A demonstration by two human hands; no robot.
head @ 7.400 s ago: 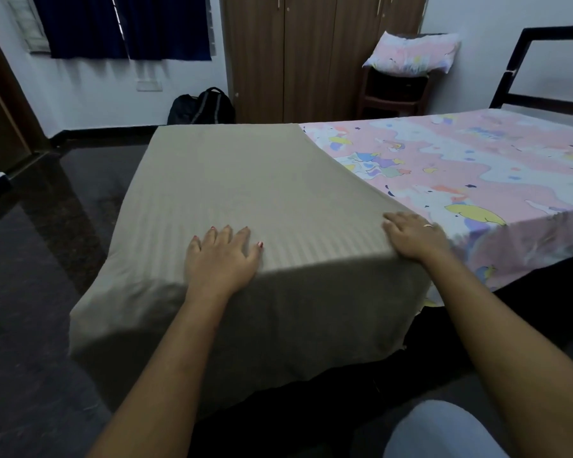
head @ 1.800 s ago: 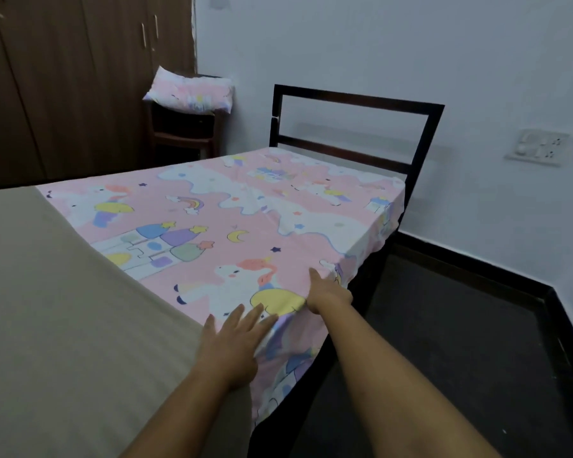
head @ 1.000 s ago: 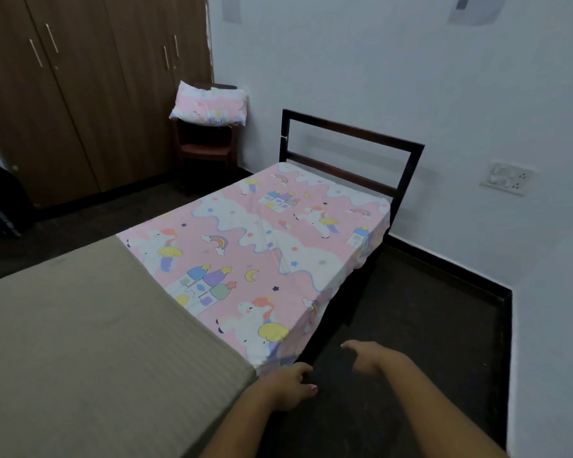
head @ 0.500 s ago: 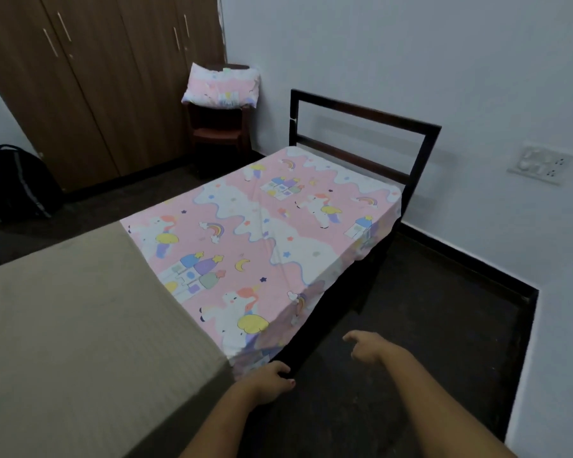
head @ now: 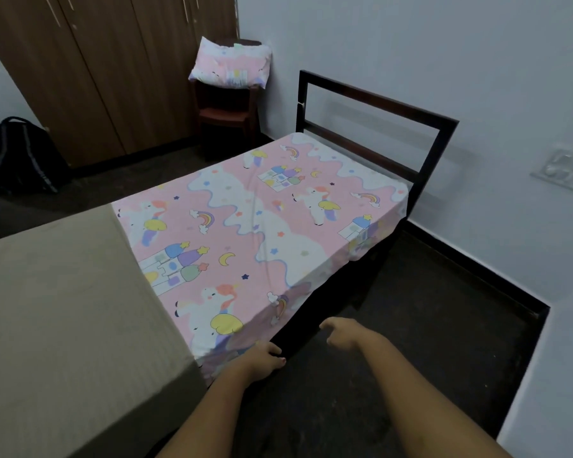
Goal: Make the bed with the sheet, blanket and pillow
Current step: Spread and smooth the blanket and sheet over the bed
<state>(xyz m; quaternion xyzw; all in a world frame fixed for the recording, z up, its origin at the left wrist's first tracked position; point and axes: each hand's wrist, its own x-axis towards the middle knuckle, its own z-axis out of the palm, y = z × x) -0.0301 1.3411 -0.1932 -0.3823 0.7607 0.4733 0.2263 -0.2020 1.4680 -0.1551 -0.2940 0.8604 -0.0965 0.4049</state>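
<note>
Two hands are low by the near side of the bed (head: 306, 320); the left hand (head: 262, 360) sits right at the hanging edge of the sheet (head: 245, 226), its fingers curled, and it is too hard to tell if they pinch the cloth or only touch it; the right hand (head: 343, 335) hangs over the dark floor (head: 427, 342) just beside the bed, holding nothing, its fingers loosely bent and one finger poking toward the bed's side.

The sheet lies flat on the head half of the bed; the brown blanket (head: 63, 309) covers the foot half, at the left.

What is left, I think, is the pillow (head: 230, 66); it lies on a small chair (head: 225, 114) well apart from both hands, far ahead and to the left, on the other side of the bed; its long side runs left to right; the left hand is a bit nearer to it. It needs to end up by the black headboard (head: 377, 104), far ahead on the right.

The bed runs from low left up to that headboard, which stands near a pale wall (head: 411, 44); a brown wardrobe (head: 113, 61) is behind the chair; a black backpack (head: 17, 153) sits on the floor at the far left; a socket (head: 566, 170) is on the wall at the right.
</note>
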